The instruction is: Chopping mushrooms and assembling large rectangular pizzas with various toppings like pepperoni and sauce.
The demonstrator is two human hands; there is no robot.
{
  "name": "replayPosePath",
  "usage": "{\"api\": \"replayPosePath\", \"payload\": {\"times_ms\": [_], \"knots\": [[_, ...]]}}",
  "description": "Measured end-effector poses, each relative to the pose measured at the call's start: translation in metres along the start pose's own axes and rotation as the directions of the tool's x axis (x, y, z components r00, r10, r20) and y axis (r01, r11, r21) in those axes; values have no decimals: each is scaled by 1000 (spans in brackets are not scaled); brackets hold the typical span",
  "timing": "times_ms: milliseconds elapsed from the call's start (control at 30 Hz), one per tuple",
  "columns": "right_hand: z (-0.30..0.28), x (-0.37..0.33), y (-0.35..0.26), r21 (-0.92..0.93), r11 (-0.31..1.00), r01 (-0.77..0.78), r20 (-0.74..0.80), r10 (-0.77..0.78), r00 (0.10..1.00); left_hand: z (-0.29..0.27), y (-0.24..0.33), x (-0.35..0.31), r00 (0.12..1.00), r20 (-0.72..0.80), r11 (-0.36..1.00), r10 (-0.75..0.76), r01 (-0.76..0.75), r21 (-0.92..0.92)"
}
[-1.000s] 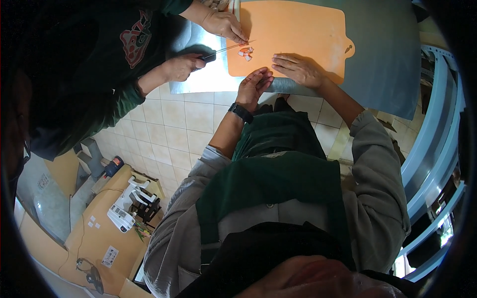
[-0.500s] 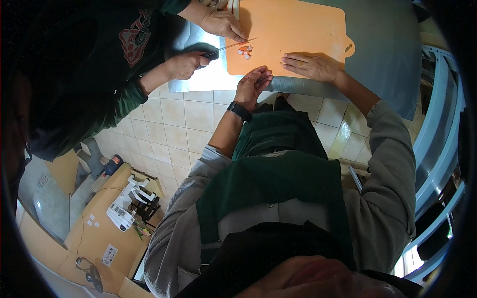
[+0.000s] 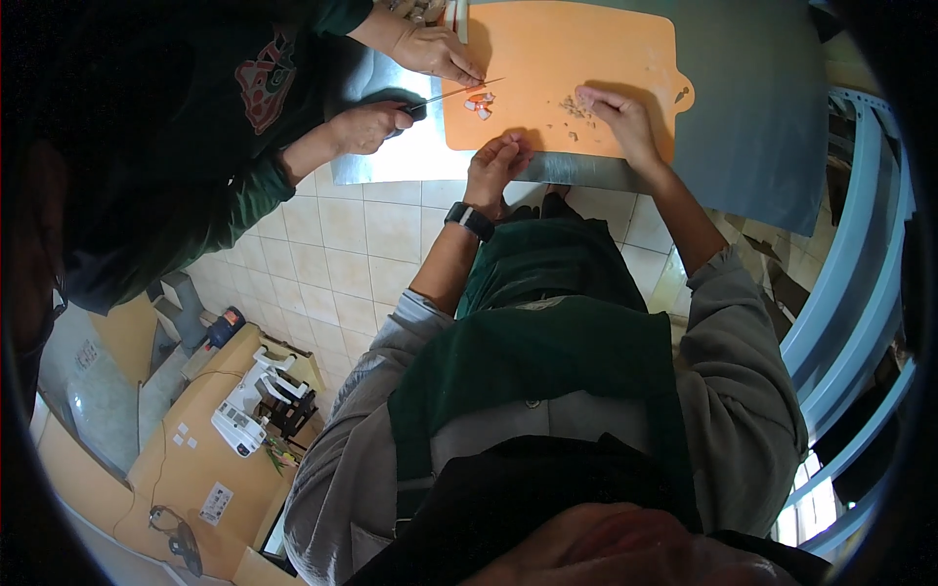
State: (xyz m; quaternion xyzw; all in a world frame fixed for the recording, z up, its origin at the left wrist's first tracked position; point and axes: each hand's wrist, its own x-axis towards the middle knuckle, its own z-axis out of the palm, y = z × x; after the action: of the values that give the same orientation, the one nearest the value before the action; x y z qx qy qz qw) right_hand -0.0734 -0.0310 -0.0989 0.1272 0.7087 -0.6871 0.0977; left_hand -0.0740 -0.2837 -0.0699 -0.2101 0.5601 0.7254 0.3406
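My left hand (image 3: 498,164) is at the near edge of the orange cutting board (image 3: 547,49), fingers curled together; whatever may be in them is hidden. Above the board's right part is my right hand (image 3: 625,122), its fingertips drawn together beside small brown crumbly bits (image 3: 572,105). Whether it pinches any of them cannot be made out. To the left, a co-worker's hand (image 3: 366,127) grips a knife (image 3: 449,95), and the co-worker's other hand (image 3: 437,54) steadies a thin orange-red stick under the blade. Cut orange-and-white pieces (image 3: 480,104) lie near the blade.
The board rests on a metal table (image 3: 747,107). Whitish sticks (image 3: 459,18) and a pile of brownish pieces (image 3: 415,10) are at its far left. Blue metal rails (image 3: 865,254) stand at right. A white machine (image 3: 239,420) sits on a wooden desk at lower left.
My right hand has lifted from lying flat over the board and turned, fingertips now together, uncovering the brown bits. My left hand and the co-worker's hands have barely shifted.
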Motion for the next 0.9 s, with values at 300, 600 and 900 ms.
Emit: {"api": "replayPosePath", "payload": {"times_ms": [300,600,900], "knots": [[-22,6,-12,743,620,-252,113,255,960,42,2,17,976,198,981,-93,124,-151],[8,-42,-60,-39,999,3,112,2,994,62,-5,56,669,727,704,-153,590,-395],[24,-60,-51,-620,566,544,162,-586,794,65,-14,68,715,652,804,-252,530,-270]]}}
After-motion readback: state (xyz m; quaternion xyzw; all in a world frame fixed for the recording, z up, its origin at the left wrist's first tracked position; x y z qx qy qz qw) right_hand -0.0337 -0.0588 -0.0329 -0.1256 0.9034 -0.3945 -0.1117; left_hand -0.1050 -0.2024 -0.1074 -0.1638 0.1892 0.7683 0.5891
